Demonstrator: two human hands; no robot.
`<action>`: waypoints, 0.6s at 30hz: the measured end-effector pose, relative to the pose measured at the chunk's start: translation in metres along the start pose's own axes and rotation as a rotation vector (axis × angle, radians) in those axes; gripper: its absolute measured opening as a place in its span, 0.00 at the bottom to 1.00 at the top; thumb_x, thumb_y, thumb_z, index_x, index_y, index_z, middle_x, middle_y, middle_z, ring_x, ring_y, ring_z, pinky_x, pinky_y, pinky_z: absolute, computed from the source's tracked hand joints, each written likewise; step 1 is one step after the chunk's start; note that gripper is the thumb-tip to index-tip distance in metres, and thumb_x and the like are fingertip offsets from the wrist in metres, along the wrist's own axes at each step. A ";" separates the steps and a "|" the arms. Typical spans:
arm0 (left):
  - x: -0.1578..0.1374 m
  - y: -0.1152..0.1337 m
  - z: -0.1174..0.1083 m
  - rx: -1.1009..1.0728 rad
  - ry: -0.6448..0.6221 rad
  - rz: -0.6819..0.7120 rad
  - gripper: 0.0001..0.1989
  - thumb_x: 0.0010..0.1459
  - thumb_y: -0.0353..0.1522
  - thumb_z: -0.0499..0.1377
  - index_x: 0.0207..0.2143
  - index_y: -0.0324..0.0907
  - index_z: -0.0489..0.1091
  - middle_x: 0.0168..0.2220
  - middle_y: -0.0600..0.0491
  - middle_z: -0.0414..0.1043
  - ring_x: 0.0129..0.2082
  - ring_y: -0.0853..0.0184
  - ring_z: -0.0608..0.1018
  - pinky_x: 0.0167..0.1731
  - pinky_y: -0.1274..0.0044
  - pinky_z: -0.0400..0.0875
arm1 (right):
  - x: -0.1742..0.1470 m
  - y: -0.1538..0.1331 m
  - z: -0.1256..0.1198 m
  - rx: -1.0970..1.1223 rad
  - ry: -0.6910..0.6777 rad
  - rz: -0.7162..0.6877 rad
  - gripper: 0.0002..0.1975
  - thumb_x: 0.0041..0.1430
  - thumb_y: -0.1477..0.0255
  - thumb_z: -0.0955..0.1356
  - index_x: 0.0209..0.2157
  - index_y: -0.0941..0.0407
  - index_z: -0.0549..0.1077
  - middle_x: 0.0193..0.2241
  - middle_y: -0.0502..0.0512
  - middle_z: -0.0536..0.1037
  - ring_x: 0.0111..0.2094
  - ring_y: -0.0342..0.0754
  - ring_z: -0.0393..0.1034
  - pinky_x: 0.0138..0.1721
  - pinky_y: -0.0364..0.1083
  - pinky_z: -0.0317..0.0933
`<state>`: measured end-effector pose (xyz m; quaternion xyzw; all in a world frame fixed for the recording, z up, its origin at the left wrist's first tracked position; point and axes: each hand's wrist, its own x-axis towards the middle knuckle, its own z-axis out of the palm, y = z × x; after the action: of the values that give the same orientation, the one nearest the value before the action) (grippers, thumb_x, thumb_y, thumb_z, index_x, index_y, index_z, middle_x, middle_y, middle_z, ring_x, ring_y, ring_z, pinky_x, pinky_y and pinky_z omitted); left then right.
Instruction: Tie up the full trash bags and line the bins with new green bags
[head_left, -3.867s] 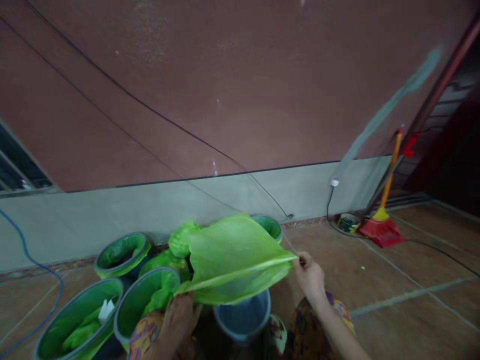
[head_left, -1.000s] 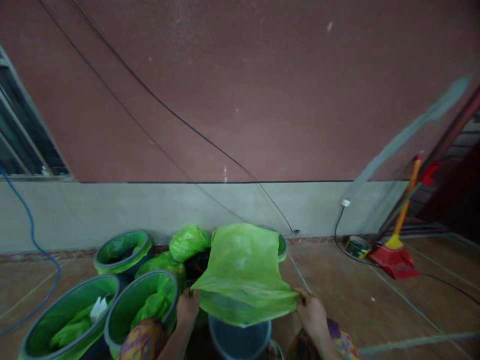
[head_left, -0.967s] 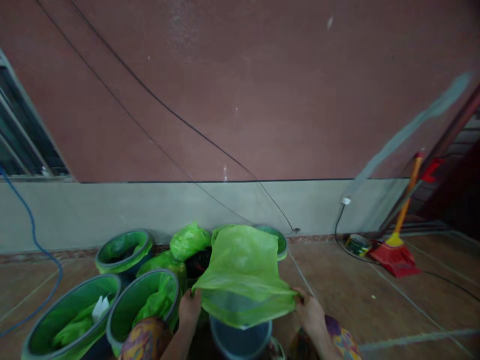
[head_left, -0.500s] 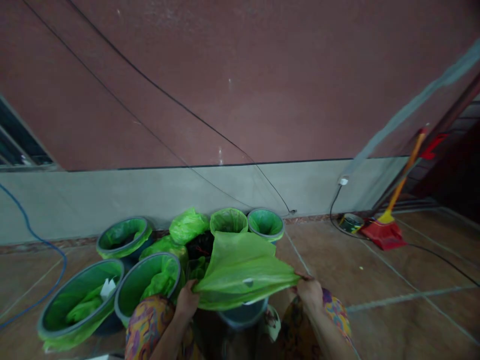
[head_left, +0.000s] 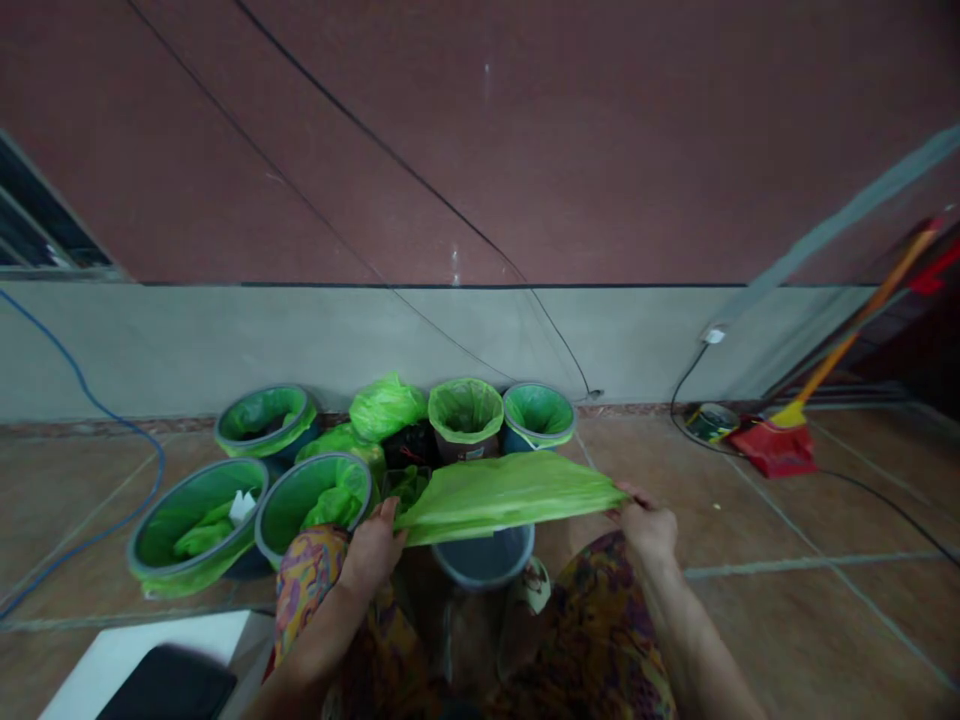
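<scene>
A green plastic bin liner (head_left: 510,492) is stretched sideways between my two hands, above my knees. My left hand (head_left: 377,548) is closed on its left edge, and my right hand (head_left: 646,528) grips the right edge. Under the liner stands a bin (head_left: 487,560) with its dark rim showing; the liner hides its far side. Just beyond are two bins lined in green, a brown one (head_left: 466,415) and a blue one (head_left: 538,415). Near my left hand is a grey-rimmed lined bin (head_left: 313,505) with a crumpled green bag inside.
More lined bins, a large one (head_left: 199,525) and one by the wall (head_left: 266,425), stand left. A bulging green bag (head_left: 386,407) lies among them. A white box (head_left: 176,655) bears a dark flat object. Right are a red dustpan (head_left: 774,448), a tin (head_left: 712,422) and a cable. A blue hose (head_left: 97,400) runs left.
The bin liner has been pulled flatter and narrower between my hands, uncovering more of the bin beneath. My view has tipped down, bringing the white box into sight.
</scene>
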<state>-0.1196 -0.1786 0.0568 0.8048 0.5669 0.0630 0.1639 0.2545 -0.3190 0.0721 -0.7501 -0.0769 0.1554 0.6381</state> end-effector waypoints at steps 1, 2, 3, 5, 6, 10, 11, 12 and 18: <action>0.000 0.000 -0.004 -0.015 0.035 0.000 0.23 0.58 0.30 0.54 0.56 0.37 0.62 0.47 0.41 0.74 0.46 0.57 0.78 0.47 0.72 0.69 | 0.001 -0.004 -0.003 -0.039 0.008 -0.018 0.18 0.39 0.70 0.65 0.33 0.60 0.77 0.25 0.54 0.79 0.21 0.45 0.71 0.22 0.42 0.69; 0.000 0.001 -0.008 -0.036 0.064 -0.002 0.21 0.59 0.30 0.54 0.55 0.37 0.63 0.44 0.42 0.76 0.45 0.57 0.79 0.46 0.71 0.70 | 0.003 -0.007 -0.006 -0.071 0.011 -0.036 0.18 0.39 0.69 0.65 0.34 0.61 0.78 0.26 0.55 0.79 0.21 0.45 0.72 0.22 0.41 0.69; 0.000 0.002 -0.011 -0.066 0.090 -0.002 0.21 0.59 0.30 0.54 0.55 0.38 0.64 0.41 0.44 0.76 0.43 0.57 0.79 0.45 0.71 0.70 | 0.005 -0.009 -0.009 -0.097 0.002 -0.051 0.19 0.40 0.69 0.65 0.35 0.61 0.78 0.26 0.55 0.80 0.21 0.45 0.72 0.21 0.41 0.68; 0.001 0.005 -0.020 -0.171 0.134 -0.003 0.19 0.57 0.30 0.55 0.53 0.41 0.66 0.37 0.47 0.77 0.39 0.59 0.80 0.43 0.73 0.71 | 0.011 -0.012 -0.014 -0.115 -0.026 -0.064 0.19 0.41 0.68 0.65 0.35 0.61 0.78 0.26 0.56 0.80 0.21 0.45 0.72 0.21 0.41 0.68; 0.003 0.007 -0.025 -0.253 0.153 -0.007 0.19 0.57 0.30 0.55 0.51 0.42 0.67 0.35 0.49 0.77 0.37 0.61 0.80 0.42 0.73 0.72 | 0.014 -0.014 -0.016 -0.117 -0.031 -0.062 0.19 0.40 0.68 0.65 0.35 0.61 0.78 0.26 0.56 0.80 0.21 0.46 0.73 0.21 0.42 0.68; 0.012 0.018 -0.053 -0.724 0.259 0.004 0.17 0.51 0.32 0.60 0.45 0.42 0.70 0.35 0.51 0.77 0.35 0.64 0.80 0.40 0.73 0.74 | 0.021 -0.037 -0.021 0.018 0.000 -0.076 0.17 0.37 0.69 0.68 0.32 0.60 0.78 0.27 0.55 0.79 0.23 0.46 0.72 0.24 0.43 0.69; 0.015 0.021 -0.062 -0.844 0.287 0.023 0.18 0.49 0.34 0.61 0.44 0.40 0.70 0.35 0.51 0.77 0.36 0.64 0.79 0.41 0.73 0.74 | 0.019 -0.046 -0.022 0.076 0.014 -0.100 0.17 0.37 0.69 0.69 0.33 0.61 0.78 0.28 0.55 0.80 0.23 0.46 0.72 0.24 0.44 0.70; 0.016 0.025 -0.072 -0.950 0.314 0.045 0.19 0.47 0.35 0.63 0.43 0.40 0.70 0.36 0.51 0.77 0.37 0.65 0.79 0.41 0.73 0.74 | 0.017 -0.057 -0.023 0.128 0.031 -0.135 0.18 0.37 0.69 0.70 0.34 0.61 0.78 0.29 0.56 0.80 0.24 0.45 0.71 0.25 0.44 0.70; 0.021 0.043 -0.095 -0.929 0.569 0.134 0.19 0.52 0.36 0.60 0.46 0.39 0.70 0.41 0.49 0.75 0.39 0.65 0.78 0.43 0.72 0.74 | 0.004 -0.068 -0.028 -0.016 0.096 -0.493 0.19 0.47 0.69 0.65 0.41 0.60 0.79 0.35 0.59 0.81 0.29 0.47 0.73 0.30 0.45 0.69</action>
<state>-0.1012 -0.1536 0.1588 0.6334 0.4489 0.5321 0.3378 0.2732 -0.3319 0.1423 -0.7203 -0.2284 -0.0415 0.6537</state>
